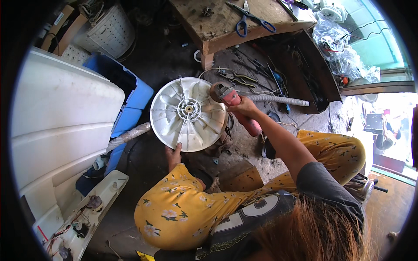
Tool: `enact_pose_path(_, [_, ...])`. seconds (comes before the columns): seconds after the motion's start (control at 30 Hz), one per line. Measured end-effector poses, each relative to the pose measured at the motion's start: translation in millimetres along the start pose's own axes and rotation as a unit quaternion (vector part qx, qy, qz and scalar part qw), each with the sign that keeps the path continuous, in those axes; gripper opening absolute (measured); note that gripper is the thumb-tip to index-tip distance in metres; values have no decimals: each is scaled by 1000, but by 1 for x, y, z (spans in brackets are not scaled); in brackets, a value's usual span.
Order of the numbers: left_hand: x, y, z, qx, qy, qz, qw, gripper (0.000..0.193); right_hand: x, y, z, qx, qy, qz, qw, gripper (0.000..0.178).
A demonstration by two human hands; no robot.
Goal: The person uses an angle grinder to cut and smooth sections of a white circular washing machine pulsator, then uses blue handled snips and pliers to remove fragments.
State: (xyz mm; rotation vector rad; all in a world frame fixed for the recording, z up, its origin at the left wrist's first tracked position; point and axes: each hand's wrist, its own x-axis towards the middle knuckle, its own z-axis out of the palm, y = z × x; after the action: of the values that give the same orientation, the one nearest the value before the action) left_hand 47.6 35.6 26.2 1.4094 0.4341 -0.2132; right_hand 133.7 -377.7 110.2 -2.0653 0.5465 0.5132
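Observation:
My left hand [174,155] grips the lower rim of a round white plastic disc [167,117] with raised ribs and a hub at its centre, which looks like a washing machine pulsator. Brownish stain marks its right side. In my right hand [244,108] is a red angle grinder [234,98], my fingers wrapped round its body. The grinder's head is at the disc's upper right edge; whether they touch I cannot tell. Behind the grinder lies a grey corrugated hose [278,100].
Pliers [237,78] and other tools lie on the floor beyond the grinder, beside a dark open box [305,74]. Scissors [248,18] rest on a wooden table [213,43]. A white appliance body [65,100] and a blue bin [141,93] stand at left, near a panel with wires [111,185].

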Motion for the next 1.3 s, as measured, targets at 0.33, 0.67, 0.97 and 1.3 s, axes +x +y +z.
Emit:
enact_pose_path(0.33, [-5,2,-5,12,27,-32,999,58,-12,-40,16,-11,-26,-54,998,90])
enact_pose_path(0.67, [-3,0,2,-9,17,-12,1000,63,-4,-23,8,-47,15,-8,999,81])
enact_pose_path(0.97, [-13,22,8,6,48,-70,996,60,-10,-20,-9,-5,45,-24,999,86])
enact_pose_path(1.3, [-12,12,0,4,36,-12,999,67,-8,-19,16,-31,10,-21,999,90])
